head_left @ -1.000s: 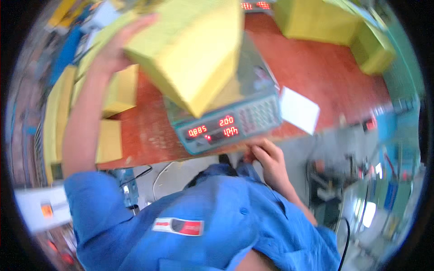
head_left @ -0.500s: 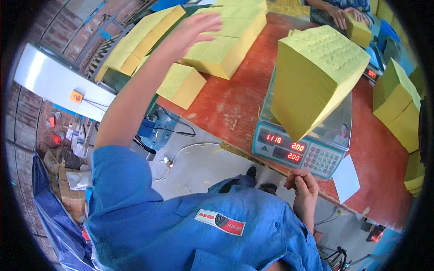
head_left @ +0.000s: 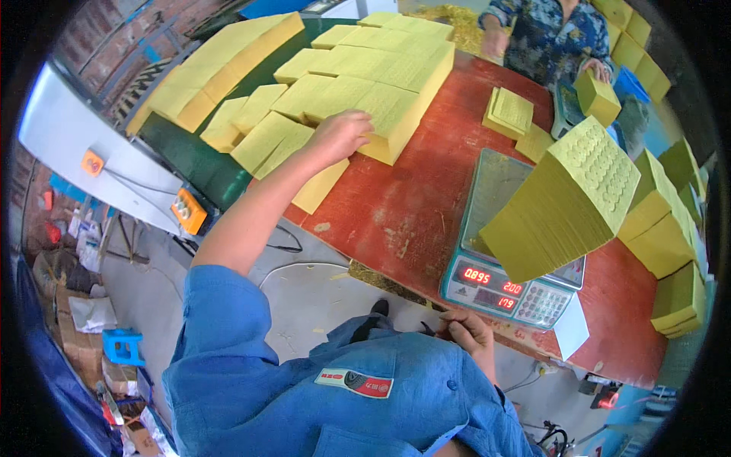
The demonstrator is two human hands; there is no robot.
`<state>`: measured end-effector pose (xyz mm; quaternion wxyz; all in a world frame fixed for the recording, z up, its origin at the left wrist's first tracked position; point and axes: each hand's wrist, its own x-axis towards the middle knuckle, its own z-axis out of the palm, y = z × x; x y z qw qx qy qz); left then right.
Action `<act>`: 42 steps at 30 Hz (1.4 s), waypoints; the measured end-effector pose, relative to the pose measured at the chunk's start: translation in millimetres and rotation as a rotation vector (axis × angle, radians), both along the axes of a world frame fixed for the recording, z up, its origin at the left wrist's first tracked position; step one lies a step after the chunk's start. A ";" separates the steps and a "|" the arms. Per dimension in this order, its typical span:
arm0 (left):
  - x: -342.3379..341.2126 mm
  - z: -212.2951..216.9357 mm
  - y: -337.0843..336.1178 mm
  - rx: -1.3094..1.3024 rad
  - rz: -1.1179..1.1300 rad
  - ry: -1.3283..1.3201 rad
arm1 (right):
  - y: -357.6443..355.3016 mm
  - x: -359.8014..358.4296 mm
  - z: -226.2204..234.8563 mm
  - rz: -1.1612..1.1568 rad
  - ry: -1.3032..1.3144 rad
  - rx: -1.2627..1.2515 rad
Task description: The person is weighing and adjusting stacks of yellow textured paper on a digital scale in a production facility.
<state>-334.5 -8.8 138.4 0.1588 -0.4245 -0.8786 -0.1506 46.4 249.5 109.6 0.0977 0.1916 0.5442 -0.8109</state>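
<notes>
My left hand (head_left: 346,135) is over the left side of the red table, its bent fingers close together at the near stacks of yellow embossed paper (head_left: 384,107). What lies under those fingers is hidden. Down by the table's front edge, my right hand (head_left: 468,333) has thumb and fingers curled together; anything in them is too small to make out. To its upper right, a digital scale (head_left: 476,278) with red lit figures carries a tall, leaning stack of yellow paper (head_left: 548,213) on its metal pan. Neither hand touches that stack.
Across the table a co-worker (head_left: 544,38) rests one hand on a yellow stack at another scale (head_left: 567,107). Small yellow stacks (head_left: 509,110) lie between us. More stacks (head_left: 659,206) line the right side; a white sheet (head_left: 571,329) sticks out beside my scale.
My left hand has come down and nearer, its spread fingers now bent. My view has shifted, showing more of the left stacks. The scale's figures differ, and the co-worker's hands have moved apart.
</notes>
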 end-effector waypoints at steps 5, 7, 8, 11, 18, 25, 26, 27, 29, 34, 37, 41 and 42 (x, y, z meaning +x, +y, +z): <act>-48.5 -6.9 14.2 -0.147 -0.109 -0.028 | -42.3 -18.0 -0.4 -0.070 -0.040 -0.043; -55.6 -2.8 18.2 -0.189 -0.141 -0.042 | -53.1 -25.5 -1.4 -0.116 -0.062 -0.036; -57.3 -2.3 16.7 -0.199 -0.160 -0.042 | -57.8 -27.9 -3.3 -0.142 -0.072 -0.040; -62.3 -0.5 14.0 -0.211 -0.207 -0.046 | -69.6 -35.4 -5.9 -0.186 -0.082 -0.040; -64.7 -12.6 9.1 -0.122 -0.252 0.067 | -91.7 -47.6 -7.7 -0.173 -0.073 -0.032; -36.9 -14.7 5.3 0.014 -0.242 0.128 | -92.0 -72.5 -7.2 -0.144 -0.019 0.030; -25.9 -13.5 1.9 0.018 -0.265 0.116 | -89.6 -84.5 -6.9 -0.113 0.021 0.067; -12.3 -12.0 1.5 0.023 -0.299 0.102 | -87.5 -95.6 -6.3 -0.094 0.057 0.106; 25.7 -3.5 3.3 0.027 -0.332 0.094 | -89.9 -126.1 -13.7 -0.174 0.175 -0.011; 110.5 -24.9 -2.0 0.105 -0.408 0.077 | -87.3 -197.4 -28.4 -0.115 0.157 -0.190; 129.0 -28.1 -4.9 0.193 -0.355 0.086 | -90.6 -193.0 -49.7 -0.142 0.313 0.203; 108.1 -25.7 -14.4 0.811 0.163 -1.052 | -71.3 -161.7 -19.6 -0.081 0.359 0.380; 103.2 -14.3 -14.0 0.873 0.133 -1.609 | -68.8 -152.4 -4.0 -0.081 0.365 0.383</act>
